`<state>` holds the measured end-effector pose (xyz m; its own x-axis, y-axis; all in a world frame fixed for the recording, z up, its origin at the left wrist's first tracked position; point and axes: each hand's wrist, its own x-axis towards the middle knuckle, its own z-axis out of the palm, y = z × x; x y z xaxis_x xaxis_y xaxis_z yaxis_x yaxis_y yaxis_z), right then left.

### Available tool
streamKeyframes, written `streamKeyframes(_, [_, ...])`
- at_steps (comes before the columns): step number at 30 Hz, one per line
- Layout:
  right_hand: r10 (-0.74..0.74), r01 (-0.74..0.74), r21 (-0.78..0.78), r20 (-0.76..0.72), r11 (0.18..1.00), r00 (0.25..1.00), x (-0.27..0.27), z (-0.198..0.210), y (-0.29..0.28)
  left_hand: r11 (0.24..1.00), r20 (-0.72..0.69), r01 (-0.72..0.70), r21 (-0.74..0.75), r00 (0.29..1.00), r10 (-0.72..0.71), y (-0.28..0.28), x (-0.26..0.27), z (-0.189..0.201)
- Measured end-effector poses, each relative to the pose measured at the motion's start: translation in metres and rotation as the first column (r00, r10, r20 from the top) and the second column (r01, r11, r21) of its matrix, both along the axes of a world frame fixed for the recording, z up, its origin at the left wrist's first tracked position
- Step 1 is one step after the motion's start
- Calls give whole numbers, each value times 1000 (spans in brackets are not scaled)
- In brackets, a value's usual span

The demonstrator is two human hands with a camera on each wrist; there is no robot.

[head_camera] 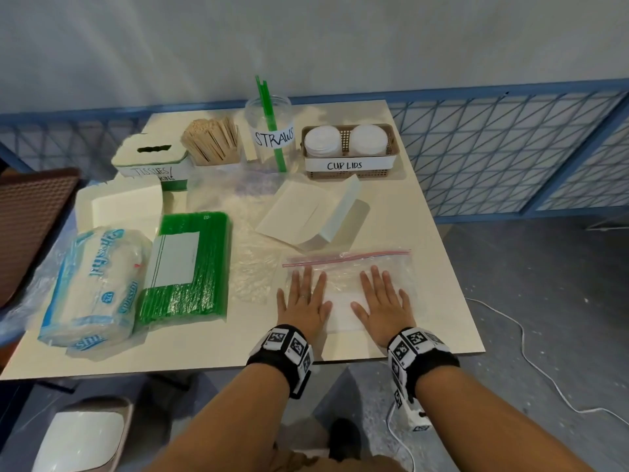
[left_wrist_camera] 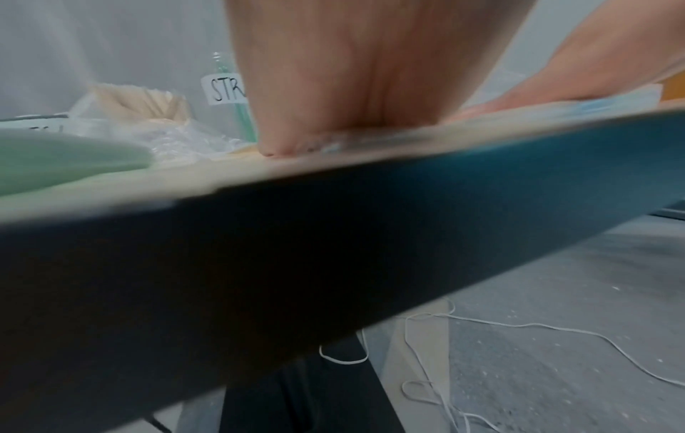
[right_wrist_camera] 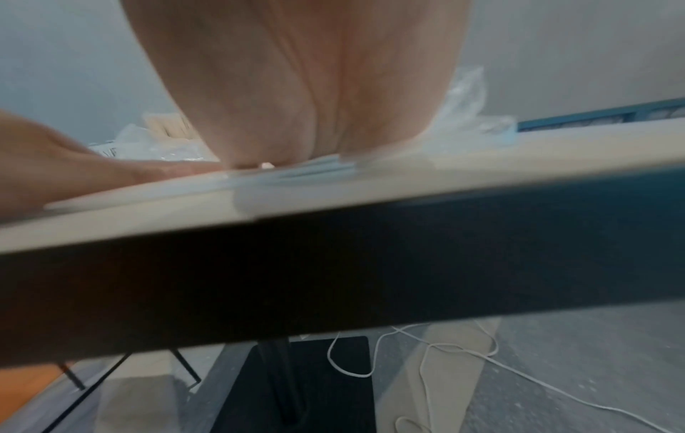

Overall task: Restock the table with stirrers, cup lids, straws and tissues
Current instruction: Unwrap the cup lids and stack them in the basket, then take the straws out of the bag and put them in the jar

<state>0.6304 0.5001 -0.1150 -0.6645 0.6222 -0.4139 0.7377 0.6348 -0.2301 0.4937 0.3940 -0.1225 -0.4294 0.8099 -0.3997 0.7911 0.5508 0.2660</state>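
1. hands: the left hand (head_camera: 304, 302) and right hand (head_camera: 384, 303) both lie flat, fingers straight and spread, pressing a clear zip bag (head_camera: 347, 267) near the table's (head_camera: 425, 318) front right corner; neither grasps anything.
2. zip bag: its red seal runs along the far side, and a flat white sheet shows inside it between the hands.
3. wrist views: each shows the heel of its palm on the table by the front edge, left hand (left_wrist_camera: 344, 73) and right hand (right_wrist_camera: 296, 82).
4. back edge, left to right: tissue box (head_camera: 151, 158), stirrers (head_camera: 212, 141) in a holder, jar (head_camera: 270, 131) labelled straws with a few green straws standing in it, basket (head_camera: 350, 151) labelled cup lids holding two white stacks.
5. left side: tissue pack (head_camera: 92, 287) near the front left corner, with a green straw pack (head_camera: 187, 267) touching it on its right.
6. middle: an open white box (head_camera: 316, 212) just behind the zip bag, another white box (head_camera: 119, 206) behind the tissue pack, and crumpled clear plastic (head_camera: 252, 260) between the straw pack and the zip bag.
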Motion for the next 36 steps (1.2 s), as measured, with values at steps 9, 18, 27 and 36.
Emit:
streamKeyframes(9, [-123, 122, 42, 15, 992, 992, 14, 7, 8, 1000, -11, -10, -27, 1000, 9, -12, -14, 7])
streamKeyframes(18, [-32, 41, 265, -39, 963, 999, -37, 68, -11, 779, 332, -449, 437, 886, 324, -26, -49, 57])
streamKeyframes(27, [34, -154, -226, -459, 962, 888, -164, 78, -78, 656, 95, -703, 275, 699, 709, -91, -190, 60])
streamKeyframes(36, [-161, 47, -406, -253, 913, 954, -251, 53, -108, 750, 198, -657, 69, 746, 636, -99, -238, 63])
